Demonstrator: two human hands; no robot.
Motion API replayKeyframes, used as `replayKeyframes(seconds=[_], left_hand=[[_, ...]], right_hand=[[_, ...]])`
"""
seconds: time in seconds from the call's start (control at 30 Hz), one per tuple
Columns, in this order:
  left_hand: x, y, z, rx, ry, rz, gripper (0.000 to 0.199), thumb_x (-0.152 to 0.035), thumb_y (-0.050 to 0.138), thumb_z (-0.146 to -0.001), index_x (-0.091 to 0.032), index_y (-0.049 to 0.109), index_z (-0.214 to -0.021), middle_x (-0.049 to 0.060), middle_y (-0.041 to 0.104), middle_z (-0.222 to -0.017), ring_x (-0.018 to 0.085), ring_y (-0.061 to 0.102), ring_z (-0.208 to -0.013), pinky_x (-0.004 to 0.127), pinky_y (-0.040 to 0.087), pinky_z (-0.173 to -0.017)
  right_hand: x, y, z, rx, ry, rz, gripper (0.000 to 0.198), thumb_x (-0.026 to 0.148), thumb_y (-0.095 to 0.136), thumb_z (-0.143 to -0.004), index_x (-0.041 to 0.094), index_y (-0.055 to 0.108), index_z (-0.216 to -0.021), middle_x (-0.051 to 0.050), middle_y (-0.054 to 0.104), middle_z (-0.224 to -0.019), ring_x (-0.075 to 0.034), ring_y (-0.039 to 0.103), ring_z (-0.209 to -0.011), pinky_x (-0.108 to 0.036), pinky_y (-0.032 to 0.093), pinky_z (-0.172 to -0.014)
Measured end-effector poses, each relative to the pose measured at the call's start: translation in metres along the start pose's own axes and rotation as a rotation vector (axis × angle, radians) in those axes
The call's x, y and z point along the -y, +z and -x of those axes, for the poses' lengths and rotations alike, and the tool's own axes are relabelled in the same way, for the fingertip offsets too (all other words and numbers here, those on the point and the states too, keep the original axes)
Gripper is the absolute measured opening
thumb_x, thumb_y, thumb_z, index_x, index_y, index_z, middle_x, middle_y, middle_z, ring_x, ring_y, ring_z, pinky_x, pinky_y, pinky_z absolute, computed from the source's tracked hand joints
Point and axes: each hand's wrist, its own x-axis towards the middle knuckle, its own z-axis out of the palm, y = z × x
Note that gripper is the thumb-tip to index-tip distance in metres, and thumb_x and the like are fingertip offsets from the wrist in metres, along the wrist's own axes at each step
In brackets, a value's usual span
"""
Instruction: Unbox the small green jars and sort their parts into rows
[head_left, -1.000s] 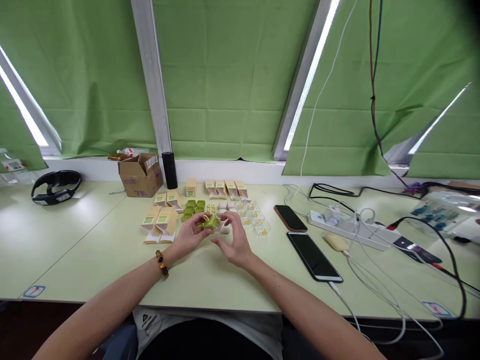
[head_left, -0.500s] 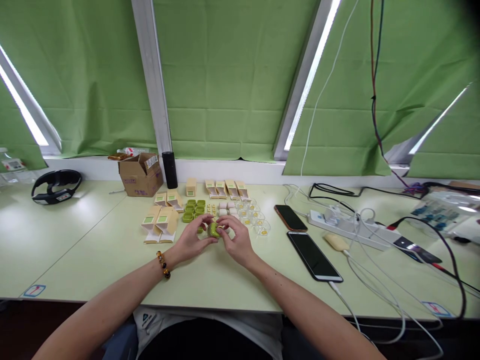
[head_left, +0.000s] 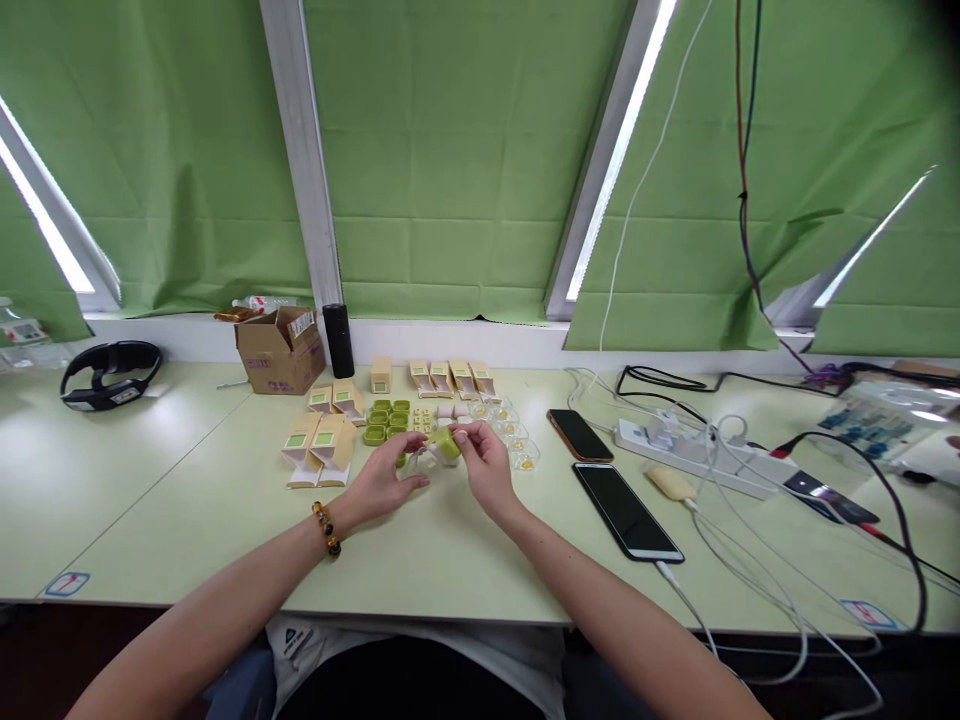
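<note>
My right hand (head_left: 486,470) pinches a small green case (head_left: 445,443) at its fingertips, lifted a little above the pale green table (head_left: 187,500). My left hand (head_left: 384,476), with a bead bracelet at the wrist, hovers just left of it with fingers curled near a small clear piece; whether it grips that piece is unclear. Behind the hands lie several green cases (head_left: 386,419), white pieces (head_left: 448,410) and clear trays with yellow bits (head_left: 510,430). Tan cartons (head_left: 322,443) stand to the left.
A cardboard box (head_left: 279,349) and a black cylinder (head_left: 338,340) stand at the back. Two phones (head_left: 627,511) (head_left: 578,435), a power strip (head_left: 697,455) and tangled cables fill the right side. A black headset (head_left: 109,370) lies far left.
The green case went from both hands low over the table into my right hand alone, raised slightly to the right. My left hand let go and stays beside it.
</note>
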Motion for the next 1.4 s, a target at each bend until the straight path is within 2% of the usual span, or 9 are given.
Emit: replayKeyframes(seconds=[0.13,0.33,0.5,0.6,0.8,0.93,1.03,1.23,1.4], left_hand=[[-0.001,0.000,0.002,0.074,-0.023,-0.023,0.051,-0.026,0.081,-0.079,-0.025,0.064,-0.128,0.010,0.072,-0.122,0.030,0.068,-0.112,0.048,0.056,-0.099],[-0.001,0.003,0.003,0.144,-0.046,-0.050,0.052,-0.030,0.083,-0.078,-0.024,0.063,-0.125,0.008,0.072,-0.118,0.030,0.069,-0.109,0.045,0.056,-0.096],[-0.001,0.001,0.003,0.136,-0.030,-0.147,0.058,-0.033,0.089,-0.073,-0.025,0.064,-0.124,0.008,0.071,-0.115,0.032,0.065,-0.110,0.046,0.054,-0.096],[-0.002,-0.001,0.003,0.100,-0.004,-0.178,0.054,-0.038,0.085,-0.079,-0.025,0.063,-0.126,0.009,0.071,-0.118,0.032,0.063,-0.111,0.047,0.053,-0.095],[-0.005,-0.003,0.003,-0.066,0.187,-0.183,0.053,-0.032,0.070,-0.094,-0.025,0.049,-0.142,0.014,0.062,-0.135,0.030,0.058,-0.125,0.050,0.049,-0.107],[-0.008,-0.004,0.003,-0.033,0.328,-0.221,0.060,-0.028,0.067,-0.098,-0.029,0.043,-0.152,0.014,0.054,-0.148,0.031,0.050,-0.140,0.051,0.045,-0.115],[-0.009,-0.003,0.004,-0.004,0.392,-0.255,0.057,-0.025,0.067,-0.098,-0.033,0.048,-0.152,0.012,0.057,-0.144,0.029,0.053,-0.137,0.050,0.045,-0.114],[-0.003,-0.002,0.002,-0.114,0.397,-0.205,0.043,-0.027,0.070,-0.096,-0.029,0.061,-0.139,0.011,0.068,-0.129,0.027,0.063,-0.123,0.046,0.052,-0.105],[0.004,-0.005,-0.006,-0.370,0.207,-0.082,0.038,-0.035,0.073,-0.094,-0.025,0.064,-0.129,0.010,0.070,-0.124,0.026,0.066,-0.117,0.043,0.055,-0.101]], right_hand=[[-0.001,-0.004,-0.007,-0.066,0.099,-0.160,0.038,0.057,0.082,-0.081,0.024,0.066,-0.087,-0.003,0.075,-0.094,-0.019,0.069,-0.083,-0.035,0.059,-0.078],[-0.003,-0.003,-0.008,-0.023,0.226,-0.373,0.040,0.053,0.088,-0.075,0.022,0.064,-0.083,0.001,0.072,-0.077,-0.017,0.068,-0.067,-0.035,0.065,-0.064],[-0.002,-0.004,-0.009,0.024,0.296,-0.435,0.042,0.050,0.091,-0.073,0.022,0.062,-0.086,-0.001,0.076,-0.078,-0.023,0.075,-0.068,-0.040,0.068,-0.063],[-0.002,-0.004,-0.009,0.047,0.334,-0.429,0.041,0.048,0.091,-0.073,0.022,0.061,-0.086,-0.002,0.077,-0.077,-0.024,0.076,-0.065,-0.040,0.068,-0.060],[0.000,-0.002,-0.005,0.121,0.390,-0.403,0.040,0.042,0.091,-0.071,0.021,0.060,-0.083,-0.001,0.076,-0.073,-0.021,0.075,-0.058,-0.033,0.065,-0.055],[0.001,0.000,-0.002,0.202,0.396,-0.331,0.043,0.049,0.089,-0.072,0.020,0.059,-0.083,-0.001,0.075,-0.068,-0.018,0.072,-0.054,-0.026,0.058,-0.047],[-0.001,0.004,0.000,0.259,0.384,-0.249,0.048,0.059,0.085,-0.074,0.019,0.059,-0.082,-0.001,0.072,-0.063,-0.014,0.066,-0.048,-0.021,0.048,-0.042],[-0.002,0.006,0.002,0.320,0.293,-0.019,0.045,0.065,0.065,-0.088,0.021,0.060,-0.089,0.001,0.065,-0.058,-0.014,0.057,-0.046,-0.023,0.039,-0.044],[0.011,0.000,0.010,0.348,-0.200,0.619,0.018,0.034,0.062,-0.094,0.020,0.072,-0.091,-0.003,0.068,-0.079,-0.014,0.056,-0.064,-0.027,0.040,-0.063]])
